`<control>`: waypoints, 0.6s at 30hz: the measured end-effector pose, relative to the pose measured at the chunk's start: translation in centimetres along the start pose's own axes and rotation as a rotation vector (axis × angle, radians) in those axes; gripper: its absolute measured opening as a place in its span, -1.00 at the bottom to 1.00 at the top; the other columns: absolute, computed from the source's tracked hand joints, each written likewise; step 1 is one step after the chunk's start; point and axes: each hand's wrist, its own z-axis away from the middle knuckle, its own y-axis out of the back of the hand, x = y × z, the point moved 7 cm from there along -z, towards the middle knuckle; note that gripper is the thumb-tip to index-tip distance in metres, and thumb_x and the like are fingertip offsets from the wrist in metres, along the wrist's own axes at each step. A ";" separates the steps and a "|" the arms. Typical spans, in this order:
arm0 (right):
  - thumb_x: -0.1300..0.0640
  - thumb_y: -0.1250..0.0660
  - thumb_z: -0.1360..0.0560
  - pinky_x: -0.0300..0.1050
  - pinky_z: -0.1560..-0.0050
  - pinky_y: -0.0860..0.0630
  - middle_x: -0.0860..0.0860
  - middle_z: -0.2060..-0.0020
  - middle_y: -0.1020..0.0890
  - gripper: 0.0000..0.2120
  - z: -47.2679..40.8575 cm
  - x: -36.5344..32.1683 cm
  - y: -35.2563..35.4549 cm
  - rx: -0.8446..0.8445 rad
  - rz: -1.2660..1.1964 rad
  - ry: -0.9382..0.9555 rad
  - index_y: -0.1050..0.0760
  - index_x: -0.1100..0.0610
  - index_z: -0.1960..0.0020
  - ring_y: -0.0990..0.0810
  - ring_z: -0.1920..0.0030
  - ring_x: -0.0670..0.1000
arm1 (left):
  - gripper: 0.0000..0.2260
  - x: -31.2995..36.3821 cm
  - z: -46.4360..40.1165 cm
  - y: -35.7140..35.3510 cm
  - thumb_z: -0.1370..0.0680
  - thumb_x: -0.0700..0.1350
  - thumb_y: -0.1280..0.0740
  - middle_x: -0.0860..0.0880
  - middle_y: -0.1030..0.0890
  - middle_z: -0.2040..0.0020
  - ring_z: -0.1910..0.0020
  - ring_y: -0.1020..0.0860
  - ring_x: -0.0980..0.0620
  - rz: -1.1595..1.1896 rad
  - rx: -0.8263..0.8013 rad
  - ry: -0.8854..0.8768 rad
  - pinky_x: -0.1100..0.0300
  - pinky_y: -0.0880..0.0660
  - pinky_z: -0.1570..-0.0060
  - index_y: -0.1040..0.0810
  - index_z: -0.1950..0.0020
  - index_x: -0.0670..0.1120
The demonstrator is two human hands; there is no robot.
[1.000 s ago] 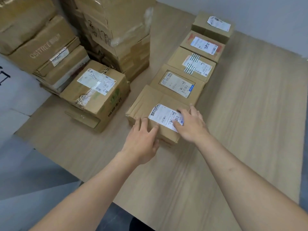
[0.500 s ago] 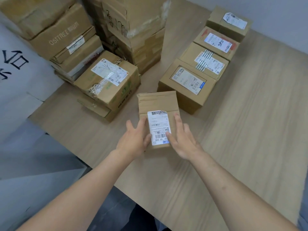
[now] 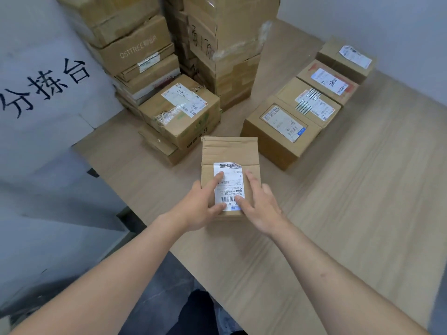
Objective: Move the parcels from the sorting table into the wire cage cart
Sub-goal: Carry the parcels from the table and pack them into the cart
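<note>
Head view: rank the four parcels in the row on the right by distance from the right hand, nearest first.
From the right hand:
1. Blue-tab label parcel, near end of the row, just beyond the hand.
2. Striped-label parcel, next behind it.
3. Red-edged label parcel, third back.
4. Far parcel, row's far end by the wall.

Pale wall (image 3: 362,18), grey floor (image 3: 60,226)
</note>
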 end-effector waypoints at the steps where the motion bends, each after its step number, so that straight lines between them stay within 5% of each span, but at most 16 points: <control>1: -0.19 -0.27 -0.64 0.03 -0.21 -0.47 0.03 -0.28 -0.37 -0.29 0.4 -0.1 0.0 -0.001 -0.001 0.015 0.05 -0.28 -0.65 -0.50 -0.25 0.09 | -0.27 0.1 0.8 -0.2 -0.64 0.13 -0.34 -0.02 -0.26 -0.41 -0.31 -0.41 -0.02 0.014 0.022 0.006 0.19 -0.32 -0.23 0.06 -0.65 0.32; 7: -0.17 -0.28 -0.64 0.04 -0.23 -0.48 0.03 -0.24 -0.39 -0.31 4.6 -1.3 -0.4 -0.029 0.046 0.178 0.02 -0.26 -0.64 -0.50 -0.23 0.09 | -0.28 0.5 7.3 -2.3 -0.65 0.11 -0.34 -0.03 -0.29 -0.36 -0.20 -0.40 0.02 0.071 0.176 0.060 0.18 -0.34 -0.14 0.04 -0.67 0.28; 13: -0.20 -0.27 -0.64 0.07 -0.24 -0.51 0.01 -0.29 -0.40 -0.33 8.5 -3.9 -2.5 -0.079 0.102 0.325 0.03 -0.31 -0.62 -0.49 -0.25 0.04 | -0.27 -1.1 14.4 -2.9 -0.64 0.14 -0.34 -0.07 -0.28 -0.46 -0.31 -0.45 -0.05 0.112 0.305 0.120 0.13 -0.41 -0.28 0.07 -0.66 0.29; 18: -0.17 -0.29 -0.63 0.06 -0.26 -0.50 0.02 -0.29 -0.41 -0.32 11.2 -7.0 -5.9 -0.152 0.128 0.430 0.01 -0.31 -0.61 -0.49 -0.25 0.04 | -0.27 -4.1 20.0 -3.0 -0.64 0.15 -0.33 -0.07 -0.26 -0.45 -0.25 -0.46 0.00 0.165 0.393 0.185 0.21 -0.38 -0.16 0.08 -0.66 0.29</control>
